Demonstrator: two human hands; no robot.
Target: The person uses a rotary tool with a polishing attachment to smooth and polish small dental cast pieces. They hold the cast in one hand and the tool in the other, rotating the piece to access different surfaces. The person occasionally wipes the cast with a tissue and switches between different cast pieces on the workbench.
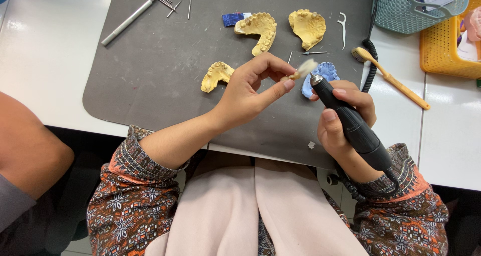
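My left hand (250, 88) pinches a small tan dental piece (291, 76) between thumb and fingers above the grey mat (150, 75). My right hand (343, 120) grips a black rotary handpiece (350, 123); its white spinning brush tip (306, 66) touches the piece. A blue dental cast (325, 73) lies just behind the tip. Yellow plaster casts lie on the mat: one (216, 75) left of my left hand and two (258, 29) (307, 27) farther back.
A metal rod (128, 21) and several thin burs (173, 5) lie at the mat's far left. A yellow-handled brush (393, 78), a coiled black cable (370, 68), a teal basket (416, 8) and a yellow basket (448, 45) are at right. Another person's arm (25, 151) is at left.
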